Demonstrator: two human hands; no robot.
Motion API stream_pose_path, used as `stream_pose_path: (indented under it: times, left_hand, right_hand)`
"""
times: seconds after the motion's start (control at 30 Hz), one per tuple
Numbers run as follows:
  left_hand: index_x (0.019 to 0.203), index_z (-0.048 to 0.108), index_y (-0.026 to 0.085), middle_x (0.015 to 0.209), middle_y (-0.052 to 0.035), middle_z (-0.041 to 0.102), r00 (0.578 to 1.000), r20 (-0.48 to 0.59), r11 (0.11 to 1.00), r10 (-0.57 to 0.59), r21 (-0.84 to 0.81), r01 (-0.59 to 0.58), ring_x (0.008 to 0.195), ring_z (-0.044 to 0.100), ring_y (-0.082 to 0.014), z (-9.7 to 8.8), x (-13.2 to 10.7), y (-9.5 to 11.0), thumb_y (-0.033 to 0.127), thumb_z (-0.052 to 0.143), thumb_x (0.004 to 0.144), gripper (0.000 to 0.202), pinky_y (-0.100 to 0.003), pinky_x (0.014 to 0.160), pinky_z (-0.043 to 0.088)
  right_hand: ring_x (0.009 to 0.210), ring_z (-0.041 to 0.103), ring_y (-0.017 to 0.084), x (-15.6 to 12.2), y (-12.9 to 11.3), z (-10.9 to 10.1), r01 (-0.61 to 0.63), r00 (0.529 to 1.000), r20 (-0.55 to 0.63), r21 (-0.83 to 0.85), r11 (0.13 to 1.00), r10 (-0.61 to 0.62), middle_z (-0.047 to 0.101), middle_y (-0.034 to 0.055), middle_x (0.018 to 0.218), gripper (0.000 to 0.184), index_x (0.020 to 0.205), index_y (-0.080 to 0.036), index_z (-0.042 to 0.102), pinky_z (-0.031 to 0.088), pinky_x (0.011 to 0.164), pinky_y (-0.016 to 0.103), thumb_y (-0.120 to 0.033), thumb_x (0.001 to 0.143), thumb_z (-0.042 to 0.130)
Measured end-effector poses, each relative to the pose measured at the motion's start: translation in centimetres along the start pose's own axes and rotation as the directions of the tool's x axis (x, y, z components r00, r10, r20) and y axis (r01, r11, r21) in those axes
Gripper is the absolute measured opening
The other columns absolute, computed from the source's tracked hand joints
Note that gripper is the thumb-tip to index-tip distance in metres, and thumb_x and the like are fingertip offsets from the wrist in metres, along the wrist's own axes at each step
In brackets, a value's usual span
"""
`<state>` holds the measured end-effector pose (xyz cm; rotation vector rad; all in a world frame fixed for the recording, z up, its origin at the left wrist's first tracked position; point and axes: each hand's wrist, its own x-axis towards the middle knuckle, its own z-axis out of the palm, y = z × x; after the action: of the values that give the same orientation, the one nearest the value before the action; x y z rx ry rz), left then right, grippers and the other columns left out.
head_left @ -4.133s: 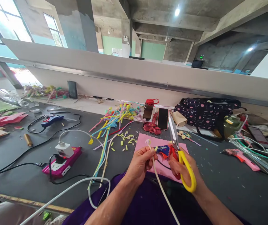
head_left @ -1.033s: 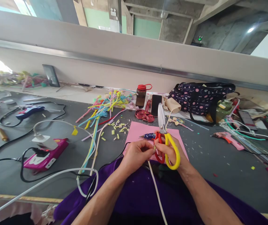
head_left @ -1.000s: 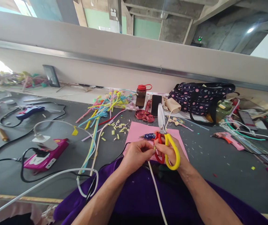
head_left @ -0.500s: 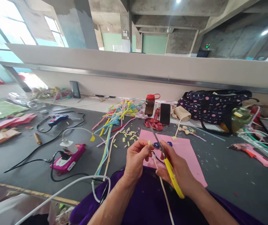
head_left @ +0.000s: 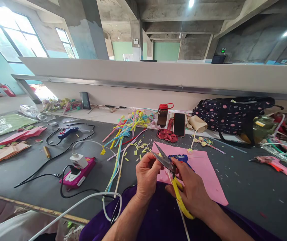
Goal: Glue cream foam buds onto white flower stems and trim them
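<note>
My right hand (head_left: 192,187) grips a pair of scissors (head_left: 177,195) with yellow handles, the blades spread apart and pointing up and left. A thin cream stem (head_left: 183,217) runs from under the scissors down toward my lap; which hand holds its upper end is hidden. My left hand (head_left: 147,174) is closed in a pinch at the blades, and a small pale yellow piece (head_left: 160,154) shows at its fingertips. Just beyond my fingers a blue glue gun (head_left: 181,158) lies on a pink sheet (head_left: 208,170).
Cut yellow bits (head_left: 140,147) are scattered left of the sheet, near a bundle of coloured stems (head_left: 127,129). A magenta power strip (head_left: 79,175) with cables stands at left. Behind are a red-capped bottle (head_left: 162,115), a phone (head_left: 179,124) and a patterned bag (head_left: 218,115). A pink glue gun (head_left: 279,167) lies right.
The scissor blades have spread apart and now lie across the left fingertips. The whole view has shifted slightly, with the table lower in it.
</note>
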<state>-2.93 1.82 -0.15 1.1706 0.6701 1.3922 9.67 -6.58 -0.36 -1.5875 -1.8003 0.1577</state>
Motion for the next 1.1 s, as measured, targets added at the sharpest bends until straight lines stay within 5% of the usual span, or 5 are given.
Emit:
stream_pose_path:
  times: [0.3, 0.57, 1.1]
  left_hand:
    - [0.07, 0.058, 0.017, 0.052, 0.005, 0.055, 1.0, -0.01, 0.999, -0.025, -0.033, 0.025, 0.046, 0.049, -0.0073, 0.1, -0.1, 0.0, 0.024, 0.065, 0.072, 0.01, -0.017, 0.043, 0.036]
    - [0.07, 0.057, 0.016, 0.05, 0.0059, 0.053, 0.992, -0.032, 0.984, -0.123, -0.131, 0.118, 0.043, 0.046, -0.0059, 0.2, 0.2, 0.8, 0.026, 0.07, 0.068, 0.016, -0.015, 0.04, 0.032]
    - [0.07, 0.061, 0.016, 0.052, 0.0044, 0.056, 0.994, -0.01, 0.99, -0.112, -0.087, 0.11, 0.045, 0.049, -0.007, -0.1, 0.3, 0.6, 0.028, 0.07, 0.067, 0.016, -0.016, 0.041, 0.033]
  right_hand:
    - [0.09, 0.055, 0.024, -0.1, 0.4, 0.6, 0.047, 0.999, -0.027, -0.019, 0.999, -0.048, 0.055, 0.0129, 0.108, 0.057, 0.136, -0.016, 0.029, 0.047, 0.077, 0.039, -0.032, 0.086, 0.051]
    - [0.078, 0.057, 0.019, 0.0, 0.2, 0.0, -0.023, 0.998, 0.064, 0.156, 0.988, 0.013, 0.058, 0.0059, 0.097, 0.055, 0.133, -0.024, 0.035, 0.049, 0.066, 0.031, -0.032, 0.082, 0.056]
    - [0.076, 0.059, 0.021, 0.1, 1.5, 0.2, 0.107, 0.994, -0.011, -0.1, 0.989, -0.108, 0.06, 0.0098, 0.09, 0.055, 0.134, -0.015, 0.034, 0.047, 0.059, 0.031, -0.039, 0.087, 0.05]
